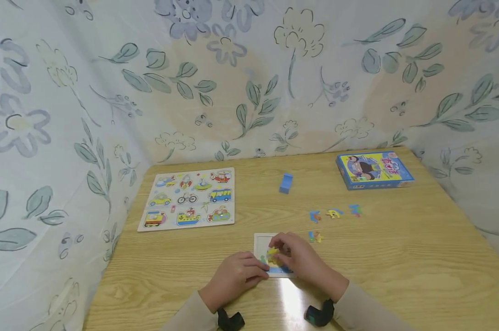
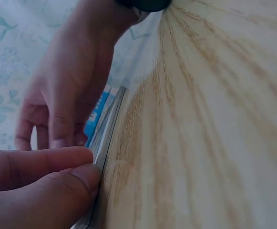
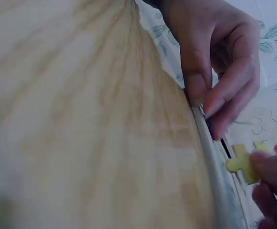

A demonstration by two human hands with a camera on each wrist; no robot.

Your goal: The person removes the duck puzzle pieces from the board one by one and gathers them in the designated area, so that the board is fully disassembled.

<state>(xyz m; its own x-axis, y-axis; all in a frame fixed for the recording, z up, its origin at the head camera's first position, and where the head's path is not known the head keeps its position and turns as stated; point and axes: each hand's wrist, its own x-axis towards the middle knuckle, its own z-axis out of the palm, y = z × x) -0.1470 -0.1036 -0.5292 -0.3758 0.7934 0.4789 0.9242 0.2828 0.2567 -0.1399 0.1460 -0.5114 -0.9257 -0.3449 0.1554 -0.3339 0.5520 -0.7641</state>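
A small jigsaw puzzle board with a pale rim lies flat near the table's front, partly covered by both hands. At its lower left corner the left hand pinches the edge between thumb and fingers. The right hand is over the board and pinches a yellow jigsaw piece by thumb and fingertip. In the right wrist view that piece is tilted just above the board, its knobs showing. Blue and green printing shows along the board's lower part; the rest is hidden under the right hand.
Several loose jigsaw pieces lie beyond the right hand. Farther back are a blue block and a blue and yellow puzzle box at right. A vehicle peg puzzle lies at left. A floral cloth hangs behind the wooden table.
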